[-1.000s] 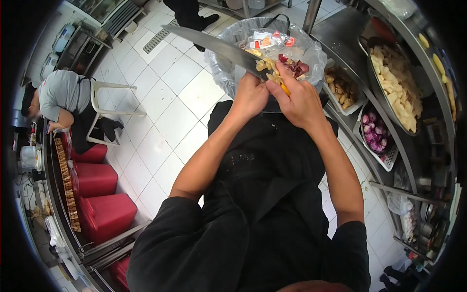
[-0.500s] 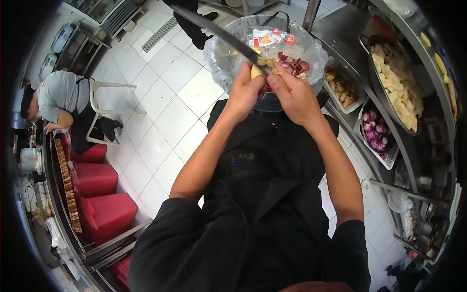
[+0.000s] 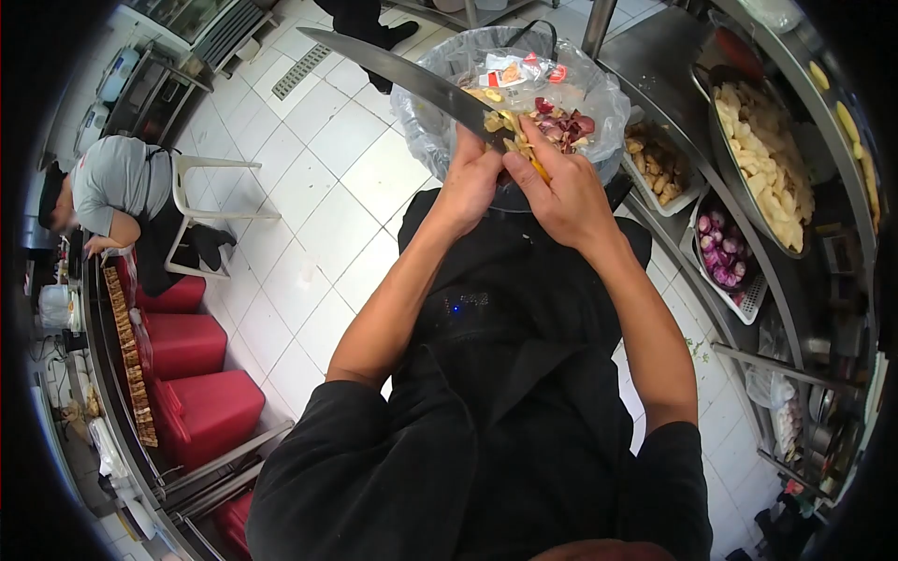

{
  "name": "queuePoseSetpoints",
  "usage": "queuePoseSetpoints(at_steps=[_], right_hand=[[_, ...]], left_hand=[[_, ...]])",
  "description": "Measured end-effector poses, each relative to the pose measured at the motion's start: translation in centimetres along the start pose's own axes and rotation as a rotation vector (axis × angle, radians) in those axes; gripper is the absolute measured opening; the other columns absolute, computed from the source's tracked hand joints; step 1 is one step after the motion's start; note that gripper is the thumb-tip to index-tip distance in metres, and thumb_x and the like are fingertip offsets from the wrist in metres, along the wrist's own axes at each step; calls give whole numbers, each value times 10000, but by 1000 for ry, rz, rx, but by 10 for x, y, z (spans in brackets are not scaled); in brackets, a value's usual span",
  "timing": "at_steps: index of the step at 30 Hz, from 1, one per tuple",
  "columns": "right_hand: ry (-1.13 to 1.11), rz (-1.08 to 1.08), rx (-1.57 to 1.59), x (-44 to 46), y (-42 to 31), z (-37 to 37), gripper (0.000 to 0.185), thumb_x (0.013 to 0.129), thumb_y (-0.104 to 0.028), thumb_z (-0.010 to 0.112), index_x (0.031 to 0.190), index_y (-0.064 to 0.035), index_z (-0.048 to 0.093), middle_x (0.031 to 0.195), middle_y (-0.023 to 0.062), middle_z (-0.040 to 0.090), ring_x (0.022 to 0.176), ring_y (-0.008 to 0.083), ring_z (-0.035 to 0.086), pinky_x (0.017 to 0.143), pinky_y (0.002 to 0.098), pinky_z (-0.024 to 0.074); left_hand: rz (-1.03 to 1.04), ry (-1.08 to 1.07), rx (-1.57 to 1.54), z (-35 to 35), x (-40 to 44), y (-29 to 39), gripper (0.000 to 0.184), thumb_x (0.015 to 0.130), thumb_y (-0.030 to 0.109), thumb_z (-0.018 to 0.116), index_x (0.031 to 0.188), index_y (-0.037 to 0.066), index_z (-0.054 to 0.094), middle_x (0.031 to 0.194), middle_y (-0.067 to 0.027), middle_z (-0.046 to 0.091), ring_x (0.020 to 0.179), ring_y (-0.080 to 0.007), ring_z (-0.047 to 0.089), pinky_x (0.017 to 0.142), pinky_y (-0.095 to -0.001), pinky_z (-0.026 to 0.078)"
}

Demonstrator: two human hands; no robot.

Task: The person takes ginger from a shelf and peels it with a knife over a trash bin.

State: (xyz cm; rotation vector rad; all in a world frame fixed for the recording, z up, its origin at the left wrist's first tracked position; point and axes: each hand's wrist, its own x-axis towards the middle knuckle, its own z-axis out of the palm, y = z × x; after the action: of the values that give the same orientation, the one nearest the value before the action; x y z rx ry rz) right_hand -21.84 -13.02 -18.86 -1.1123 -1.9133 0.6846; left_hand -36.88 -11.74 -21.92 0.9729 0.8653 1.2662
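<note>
My right hand (image 3: pixel 569 192) is closed round the yellow handle of a large knife (image 3: pixel 402 77), whose broad blade points up and left across the bin. Wet yellowish peelings (image 3: pixel 502 122) cling to the blade near the handle. My left hand (image 3: pixel 470 182) is closed just behind the blade, close to the right thumb. The piece of ginger in it is now mostly hidden by the knife. Both hands are over the near rim of a bin lined with clear plastic (image 3: pixel 416 117), which holds red onion skins (image 3: pixel 566 128) and wrappers (image 3: pixel 510 72).
Shelves at right hold a tray of unpeeled ginger (image 3: pixel 658 168), a basket of purple onions (image 3: pixel 722 248) and a large bowl of pale peeled pieces (image 3: pixel 762 164). Left are red bins (image 3: pixel 210 416), a white chair (image 3: pixel 192 210) and a bent-over person (image 3: pixel 126 182). Another person's legs (image 3: pixel 369 37) stand beyond.
The knife blade has swung lower and turned its flat side more into view. It now covers the ginger seen earlier in my left hand. The right hand has tilted slightly with it.
</note>
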Motion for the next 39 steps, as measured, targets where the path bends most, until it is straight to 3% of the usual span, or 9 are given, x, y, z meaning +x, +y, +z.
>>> queuePoseSetpoints(at_steps=[4, 7, 8, 11, 16, 21, 33, 36, 39], right_hand=[[34, 10, 7, 0, 3, 2, 584, 950, -422, 534, 1216, 96, 570, 983, 305, 659, 935, 447, 650, 832, 454, 502], [1, 177, 94, 12, 33, 4, 535, 968, -432, 495, 1091, 70, 630, 926, 282, 666, 883, 429, 652, 793, 441, 493], [-18, 256, 137, 15, 40, 2, 530, 975, -436, 480, 1045, 62, 648, 902, 272, 668, 863, 420, 653, 779, 435, 489], [-38, 444, 155, 13, 47, 1, 541, 987, -452, 446, 961, 47, 653, 828, 239, 660, 812, 375, 644, 753, 410, 471], [7, 274, 210, 7, 21, 2, 510, 977, -419, 481, 1096, 53, 634, 904, 257, 671, 883, 393, 658, 802, 422, 484], [91, -30, -23, 3, 8, 5, 600, 953, -414, 522, 1266, 98, 542, 987, 300, 662, 975, 428, 651, 864, 453, 495], [83, -10, -20, 2, 0, 6, 611, 954, -431, 513, 1232, 111, 559, 1004, 320, 652, 962, 448, 648, 866, 472, 491], [121, 34, 0, 8, 17, 9, 559, 968, -431, 483, 1182, 70, 610, 990, 293, 669, 957, 409, 665, 863, 437, 493], [-125, 526, 223, 26, 39, -6, 528, 984, -429, 453, 1121, 43, 646, 959, 253, 685, 925, 353, 680, 843, 390, 494]], left_hand=[[11, 31, -73, 4, -3, 3, 450, 912, 3, 415, 1359, 34, 376, 1245, -117, 537, 1076, -227, 568, 920, -366, 471], [2, -80, 5, -6, -3, 4, 470, 873, 23, 475, 1314, 49, 316, 1006, -65, 525, 768, -115, 476, 633, -253, 384], [36, -73, -59, 0, -7, 9, 352, 868, 40, 484, 1205, 24, 382, 967, -76, 522, 769, -128, 483, 651, -278, 395], [-34, -79, -223, -4, -5, 14, 296, 880, 61, 485, 1168, 16, 431, 985, -70, 531, 778, -128, 486, 680, -302, 400], [8, -50, -244, -8, 6, 4, 303, 893, 77, 483, 1184, -3, 454, 1059, -76, 557, 860, -147, 537, 762, -320, 442], [57, 8, -97, 6, 1, 11, 367, 914, 65, 468, 1272, -3, 424, 1145, -86, 568, 954, -155, 566, 803, -303, 480], [176, 39, -34, 4, 4, -1, 333, 959, 99, 461, 1276, 2, 425, 1142, -77, 563, 976, -132, 541, 853, -286, 464], [149, -5, -46, -1, 1, 3, 336, 936, 86, 469, 1259, -3, 445, 1107, -80, 563, 949, -137, 535, 844, -301, 458], [112, -78, -138, -3, 0, 10, 337, 919, 84, 469, 1243, -10, 464, 1087, -87, 564, 926, -143, 528, 825, -314, 454]])
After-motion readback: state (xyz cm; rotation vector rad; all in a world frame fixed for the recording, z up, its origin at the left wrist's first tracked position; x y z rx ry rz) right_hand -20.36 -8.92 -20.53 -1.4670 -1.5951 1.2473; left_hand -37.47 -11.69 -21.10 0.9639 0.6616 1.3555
